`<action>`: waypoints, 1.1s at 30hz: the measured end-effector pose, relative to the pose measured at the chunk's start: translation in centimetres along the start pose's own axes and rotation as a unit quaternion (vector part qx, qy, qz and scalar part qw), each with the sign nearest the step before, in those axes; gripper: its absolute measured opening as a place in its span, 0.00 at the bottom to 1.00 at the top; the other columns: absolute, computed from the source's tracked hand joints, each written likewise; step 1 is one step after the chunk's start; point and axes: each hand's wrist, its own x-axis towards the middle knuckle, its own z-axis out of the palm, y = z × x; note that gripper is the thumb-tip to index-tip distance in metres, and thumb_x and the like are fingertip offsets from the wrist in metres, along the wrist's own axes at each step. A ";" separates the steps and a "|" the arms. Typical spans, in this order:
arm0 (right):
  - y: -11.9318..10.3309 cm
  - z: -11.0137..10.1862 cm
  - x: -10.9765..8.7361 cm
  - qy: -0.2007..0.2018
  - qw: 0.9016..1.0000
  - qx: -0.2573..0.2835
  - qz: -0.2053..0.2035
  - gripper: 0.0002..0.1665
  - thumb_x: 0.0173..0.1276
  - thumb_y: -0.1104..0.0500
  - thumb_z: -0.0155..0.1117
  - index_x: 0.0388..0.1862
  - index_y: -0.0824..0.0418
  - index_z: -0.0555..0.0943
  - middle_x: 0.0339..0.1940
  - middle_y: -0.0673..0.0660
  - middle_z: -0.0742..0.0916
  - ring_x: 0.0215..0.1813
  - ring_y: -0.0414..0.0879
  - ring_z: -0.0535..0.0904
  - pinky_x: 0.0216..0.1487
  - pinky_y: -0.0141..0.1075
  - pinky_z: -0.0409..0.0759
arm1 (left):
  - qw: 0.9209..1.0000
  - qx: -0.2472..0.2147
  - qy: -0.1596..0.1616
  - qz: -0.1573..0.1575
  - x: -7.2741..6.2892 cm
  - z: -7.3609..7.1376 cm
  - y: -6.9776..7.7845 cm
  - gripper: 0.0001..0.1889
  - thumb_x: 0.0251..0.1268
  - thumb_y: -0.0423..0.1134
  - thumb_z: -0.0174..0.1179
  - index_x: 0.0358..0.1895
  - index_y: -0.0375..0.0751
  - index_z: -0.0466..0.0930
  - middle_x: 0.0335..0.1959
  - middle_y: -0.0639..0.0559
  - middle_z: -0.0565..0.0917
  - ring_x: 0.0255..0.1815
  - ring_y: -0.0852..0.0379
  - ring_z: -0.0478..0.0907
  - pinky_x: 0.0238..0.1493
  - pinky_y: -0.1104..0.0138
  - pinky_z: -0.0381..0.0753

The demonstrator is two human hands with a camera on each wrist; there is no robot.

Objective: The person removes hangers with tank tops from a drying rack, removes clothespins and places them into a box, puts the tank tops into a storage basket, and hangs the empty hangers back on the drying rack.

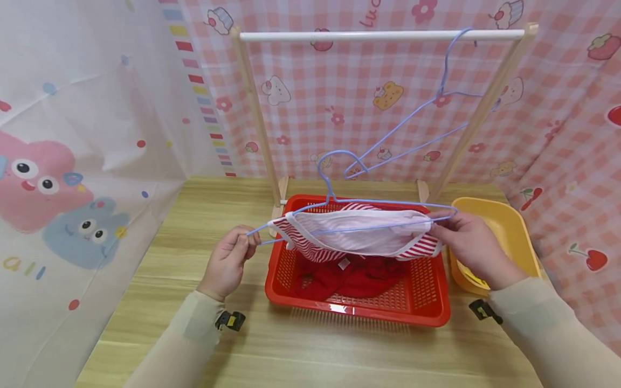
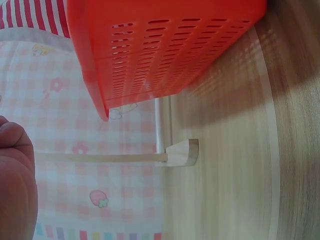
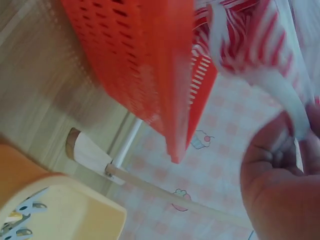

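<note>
A blue clothes hanger is held up over the red basket, its hook pointing upward. My left hand pinches its left end. A red-and-white striped top with white trim hangs on it, one strap over the left arm of the hanger. At the other end my right hand pinches the top's white-trimmed strap, with the hanger's right tip lying at the fingers. The right wrist view also shows this white trim between thumb and fingers. In the left wrist view the left fingertips are cut off.
Red cloth with a white tag lies inside the basket. Behind stands a wooden rack with a white bar, where a second blue hanger hangs at the right. A yellow bin sits right of the basket, with clips inside.
</note>
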 end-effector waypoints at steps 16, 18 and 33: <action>0.2 -0.1 -0.8 0.001 0.998 0.019 -0.061 0.29 0.77 0.58 0.66 0.74 0.62 0.74 0.58 0.56 0.85 0.48 0.29 0.82 0.47 0.22 0.84 | 0.996 0.078 0.011 -0.037 0.0 0.1 -0.4 0.15 0.86 0.31 0.41 0.38 0.30 0.75 0.38 0.51 0.76 0.35 0.58 0.68 0.40 0.71 0.71; 0.0 0.1 -0.8 0.008 0.997 0.018 -0.070 0.26 0.77 0.57 0.67 0.71 0.62 0.77 0.56 0.54 0.86 0.48 0.31 0.83 0.47 0.23 0.84 | 0.996 0.084 0.011 -0.041 0.0 0.2 -0.4 0.15 0.86 0.31 0.42 0.39 0.29 0.75 0.38 0.50 0.76 0.35 0.58 0.69 0.40 0.71 0.72; -2.4 1.9 -0.1 0.015 0.989 -0.112 -0.095 0.15 0.81 0.53 0.62 0.57 0.57 0.88 0.54 0.61 0.91 0.54 0.57 0.86 0.57 0.56 0.83 | 0.987 0.128 -0.010 -0.098 0.3 2.2 -1.6 0.13 0.86 0.33 0.45 0.42 0.32 0.78 0.40 0.40 0.77 0.42 0.53 0.72 0.46 0.68 0.74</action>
